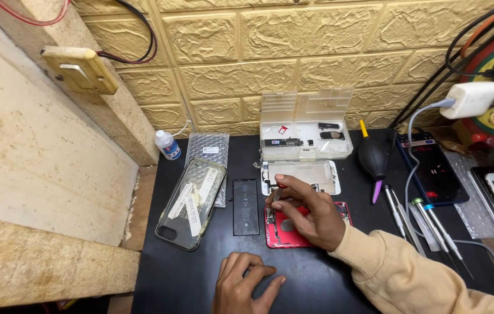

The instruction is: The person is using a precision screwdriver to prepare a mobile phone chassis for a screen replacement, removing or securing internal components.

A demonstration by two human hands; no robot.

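Two bare hands work over a wide black rubber mat (317, 285) that fills the bench below a yellow stone-pattern wall (293, 46). At twelve o'clock on the mat stands a clear plastic parts box with its lid open (306, 125). At nine o'clock lies a clear phone case with paper strips inside (192, 203), and just right of it a flat black rectangular battery (246, 207). Near the centre lies an opened red phone shell (286, 228) — a silver metal plate (302, 174) sits just beyond it, toward twelve. The right hand (308, 212), in a tan sleeve, hovers over the red shell, its thumb and forefinger pinched on a small grey tool (276, 196); what kind of tool is too small to tell. The left hand (241, 285) rests at six o'clock, fingers loosely curled and holding nothing. At three o'clock lie thin metal screwdrivers (433, 224).
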